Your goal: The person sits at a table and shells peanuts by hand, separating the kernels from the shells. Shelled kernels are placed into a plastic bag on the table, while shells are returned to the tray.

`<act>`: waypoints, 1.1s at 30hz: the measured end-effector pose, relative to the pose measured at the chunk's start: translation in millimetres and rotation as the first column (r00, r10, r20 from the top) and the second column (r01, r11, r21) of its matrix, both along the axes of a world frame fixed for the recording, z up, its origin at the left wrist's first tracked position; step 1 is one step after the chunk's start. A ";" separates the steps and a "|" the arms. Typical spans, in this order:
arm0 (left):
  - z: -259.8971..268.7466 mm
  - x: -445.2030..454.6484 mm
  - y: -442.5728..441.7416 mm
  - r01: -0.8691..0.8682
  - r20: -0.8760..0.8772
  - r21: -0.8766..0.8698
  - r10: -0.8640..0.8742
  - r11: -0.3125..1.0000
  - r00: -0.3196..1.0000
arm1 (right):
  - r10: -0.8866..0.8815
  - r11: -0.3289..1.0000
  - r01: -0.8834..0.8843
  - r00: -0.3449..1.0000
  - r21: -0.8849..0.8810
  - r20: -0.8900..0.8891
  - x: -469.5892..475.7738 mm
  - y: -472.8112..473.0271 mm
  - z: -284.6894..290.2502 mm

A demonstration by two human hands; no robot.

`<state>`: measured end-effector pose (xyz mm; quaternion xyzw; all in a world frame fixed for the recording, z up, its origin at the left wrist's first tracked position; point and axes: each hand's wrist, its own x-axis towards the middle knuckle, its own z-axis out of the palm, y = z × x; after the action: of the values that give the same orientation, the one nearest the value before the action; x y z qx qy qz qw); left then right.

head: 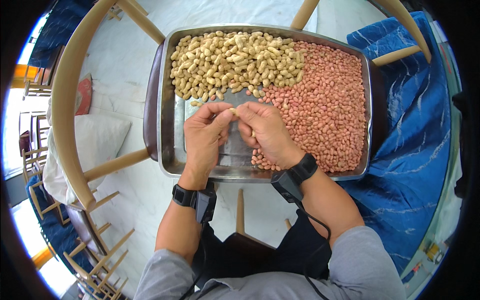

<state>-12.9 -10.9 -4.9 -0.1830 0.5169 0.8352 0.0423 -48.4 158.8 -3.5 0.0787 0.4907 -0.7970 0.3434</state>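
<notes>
A rectangular metal tray (170, 175) rests on a chair seat before me. Unshelled peanuts (236, 60) are heaped in its upper left, and shelled pink-skinned peanut kernels (326, 112) cover its right side. Over the tray's middle, my left hand (208, 129) and my right hand (266, 129) meet, their thumbs and forefingers pinching one peanut in its shell (233, 111) between them. Another pale peanut or shell piece (253, 134) shows in the curled fingers of my right hand. Part of the peanut at the fingertips is hidden.
The wooden chair frame (67, 93) curves round the tray's left. A white sack (95, 142) lies on the floor at left, with several chairs (86, 240) beyond it. Blue patterned cloth (408, 157) hangs at right. Cables run from the wrist devices (205, 205) along both arms.
</notes>
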 end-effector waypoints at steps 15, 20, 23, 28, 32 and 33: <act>3.2 0.7 0.3 -0.017 0.094 0.025 0.015 1.000 0.995 | 0.028 0.997 -0.007 0.963 0.079 -0.269 1.1 -7.6 -0.1; 0.8 2.7 -0.5 0.124 0.110 -0.091 -0.114 0.988 0.987 | 0.062 0.987 -0.012 0.950 0.162 -0.306 5.9 -4.9 -6.0; -0.3 2.4 0.9 0.153 0.128 -0.102 -0.139 0.983 0.982 | 0.030 0.993 0.005 0.955 0.116 -0.296 8.6 -9.3 -6.7; 6.1 2.5 5.7 0.174 0.132 -0.118 -0.158 0.978 0.979 | -0.026 0.999 0.034 0.976 0.035 -0.217 6.9 -7.6 -9.8; 2.5 4.9 10.7 0.107 0.076 -0.273 -0.090 0.956 0.993 | -0.066 0.992 0.092 0.960 0.084 -0.272 1.3 -4.6 -14.5; -0.7 5.3 10.8 0.086 0.064 -0.370 -0.067 0.925 0.996 | -0.035 0.973 0.107 0.943 0.203 -0.330 0.0 -3.6 -14.9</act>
<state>-7.6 -0.1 -5.6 -0.1881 0.6715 0.7148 0.0523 -48.4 155.1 -18.4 0.0016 0.6218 -0.7522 0.2182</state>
